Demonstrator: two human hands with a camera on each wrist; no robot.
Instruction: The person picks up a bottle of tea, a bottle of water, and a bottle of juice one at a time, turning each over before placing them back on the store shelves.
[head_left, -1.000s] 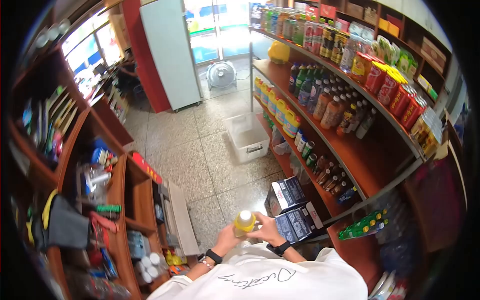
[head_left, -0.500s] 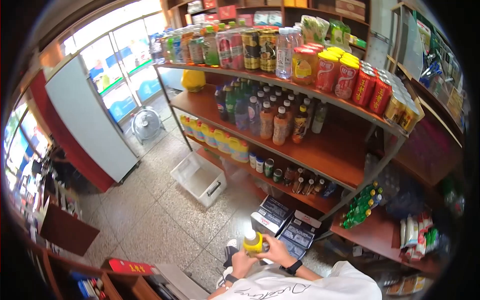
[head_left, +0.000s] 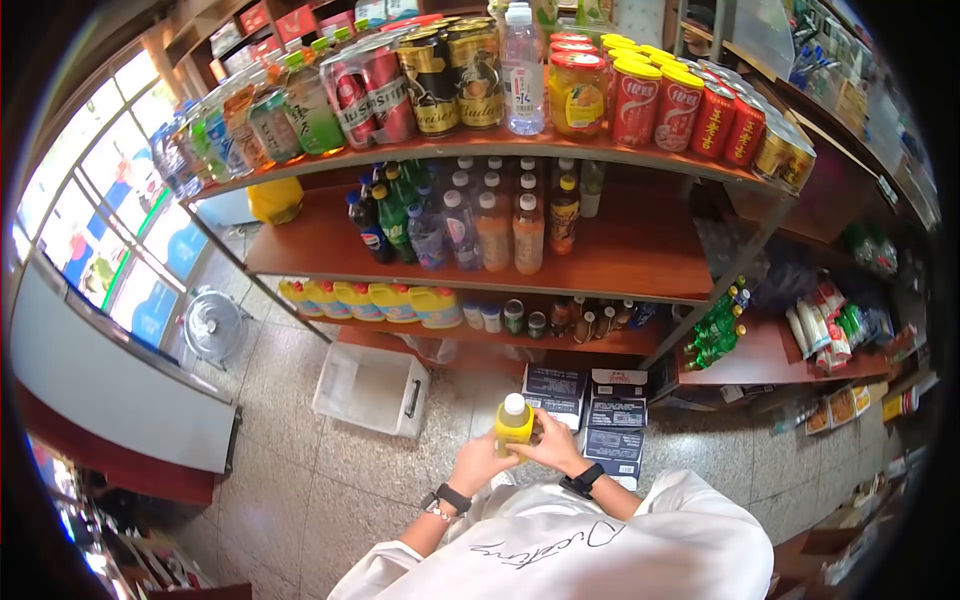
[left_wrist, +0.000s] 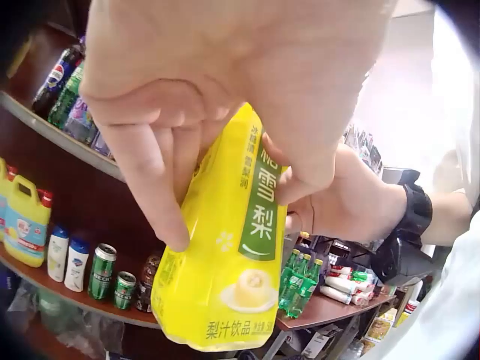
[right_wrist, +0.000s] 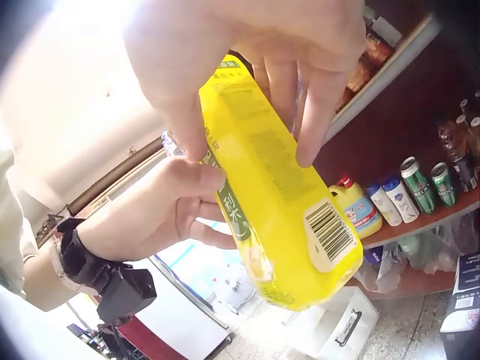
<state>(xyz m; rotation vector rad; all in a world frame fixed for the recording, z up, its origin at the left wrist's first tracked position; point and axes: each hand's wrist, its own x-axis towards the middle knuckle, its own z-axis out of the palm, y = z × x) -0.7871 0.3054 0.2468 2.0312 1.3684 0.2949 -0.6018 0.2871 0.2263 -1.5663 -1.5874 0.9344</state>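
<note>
A yellow bottle of pear drink (head_left: 514, 424) with a white cap is held upright in front of the white shirt. My left hand (head_left: 481, 460) grips it from the left; in the left wrist view its fingers and thumb straddle the yellow label (left_wrist: 217, 255) with a green strip. From the other side my right hand (head_left: 553, 444) holds the same bottle, thumb and fingers on opposite faces. A barcode (right_wrist: 331, 231) shows on the face seen in the right wrist view. Both hands hide the bottle's upper part in the wrist views.
Ahead stands a shelf rack (head_left: 620, 245) with bottles, cans and yellow jugs (head_left: 385, 303). A white plastic bin (head_left: 365, 392) and dark blue cartons (head_left: 615, 425) sit on the floor before it. A fan (head_left: 213, 325) stands at left, green bottles (head_left: 716, 330) at right.
The head view has swung to the right, so the rack now faces me squarely and the left-hand cabinet has mostly left view. Both hands keep holding the bottle.
</note>
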